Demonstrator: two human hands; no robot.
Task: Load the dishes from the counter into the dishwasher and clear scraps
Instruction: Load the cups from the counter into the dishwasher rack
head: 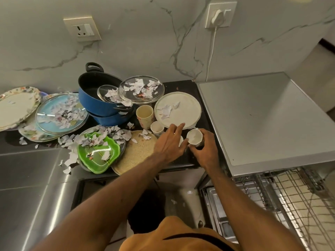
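Cup pickup, loading barely begun.
R hand (206, 149) grip holds white cup (194, 137); L hand (168, 145) wide; next prob. rack (299, 192), near right.

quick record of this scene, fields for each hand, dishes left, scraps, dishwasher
left hand: fingers straight, reaching toward the white plate, gripping nothing visible
right hand: grips small white cup
dishes on counter: blue pots, glass lids, green tray, white plate, tall cup
scraps: torn paper across lids, plates, tray
dishwasher: wire rack pulled out, lower right
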